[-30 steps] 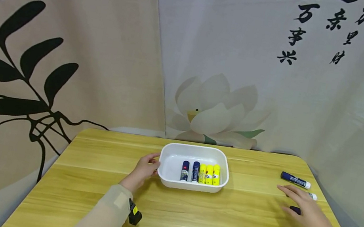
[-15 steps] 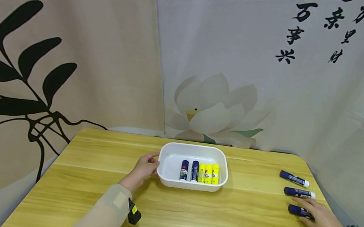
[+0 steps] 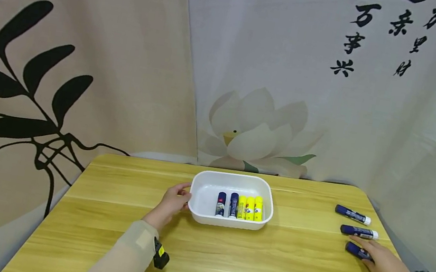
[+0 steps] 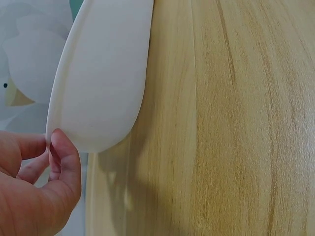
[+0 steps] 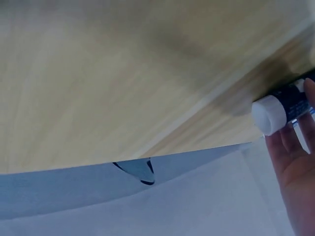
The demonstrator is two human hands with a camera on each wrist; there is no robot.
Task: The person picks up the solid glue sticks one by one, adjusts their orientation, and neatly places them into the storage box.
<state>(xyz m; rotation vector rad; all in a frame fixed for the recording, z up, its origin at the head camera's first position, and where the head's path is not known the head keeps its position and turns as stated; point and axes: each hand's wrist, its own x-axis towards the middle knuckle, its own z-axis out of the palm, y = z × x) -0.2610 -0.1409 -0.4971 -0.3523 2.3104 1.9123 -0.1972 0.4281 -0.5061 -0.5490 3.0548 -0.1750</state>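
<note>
At the left end of a white plastic tray (image 3: 200,218), my left hand (image 3: 170,202) pinches the rim between thumb and fingers, as the left wrist view also shows with the tray wall (image 4: 106,78). Inside the tray, dark blue glue sticks (image 3: 234,205) and yellow glue sticks (image 3: 249,208) lie side by side. Over on the right, my right hand (image 3: 386,267) holds the nearest loose glue stick (image 3: 358,251) between thumb and fingers, covering its white end in the head view. That white end shows on the glue stick (image 5: 269,115) in the right wrist view.
Two more dark blue glue sticks lie just beyond my right hand, a middle one (image 3: 359,232) and a farther one (image 3: 353,215), near the right edge of the wooden table (image 3: 256,267). A printed cloth (image 3: 272,68) hangs behind the table.
My right hand has come down from over the loose glue sticks, shifting right and nearer, and now grips the nearest one, which has turned slightly. The left hand and the tray stay in place.
</note>
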